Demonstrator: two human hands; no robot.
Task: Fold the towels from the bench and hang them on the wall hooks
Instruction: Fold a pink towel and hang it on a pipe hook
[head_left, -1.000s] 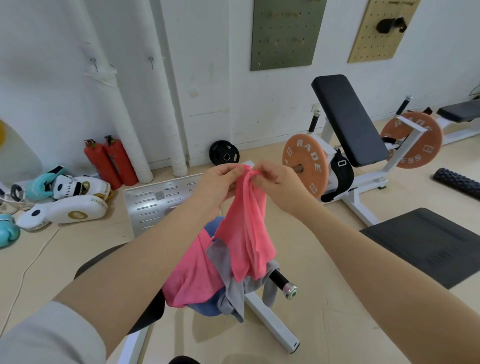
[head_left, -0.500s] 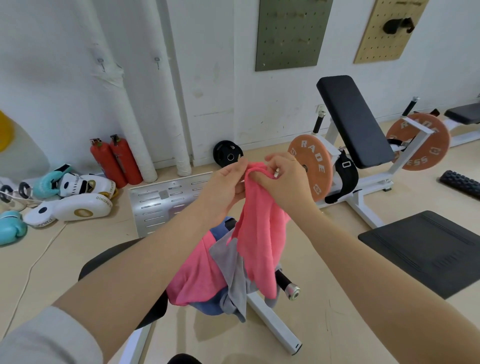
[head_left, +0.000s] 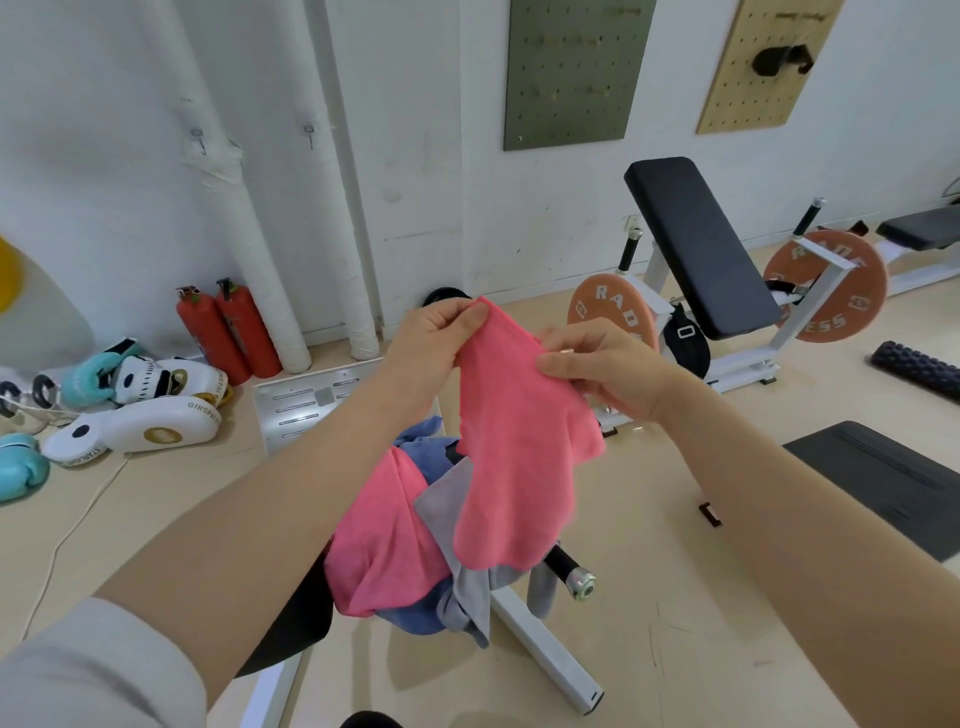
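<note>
A pink towel (head_left: 514, 452) hangs in the air in front of me, held by its upper edge. My left hand (head_left: 431, 338) pinches its top left corner and my right hand (head_left: 602, 364) pinches the edge further right. Below it, a second pink towel (head_left: 384, 540), a grey towel (head_left: 457, 561) and a blue towel (head_left: 421, 447) lie heaped on the black bench (head_left: 291, 623) under my arms. Two small metal wall hooks, the left hook (head_left: 198, 139) and the right hook (head_left: 310, 133), are fixed high on the white wall at the left.
Red fire extinguishers (head_left: 228, 332) and boxing gloves (head_left: 135, 410) sit by the wall at left. A black incline bench (head_left: 701, 249) with orange weight plates (head_left: 826, 286) stands at right, next to a black floor mat (head_left: 883, 483). Green pegboard (head_left: 571, 67) and wooden pegboard (head_left: 763, 57) hang above.
My hands have moved apart along the pink towel's top edge, spreading it out from a bunched state. The view has shifted slightly closer to the wall.
</note>
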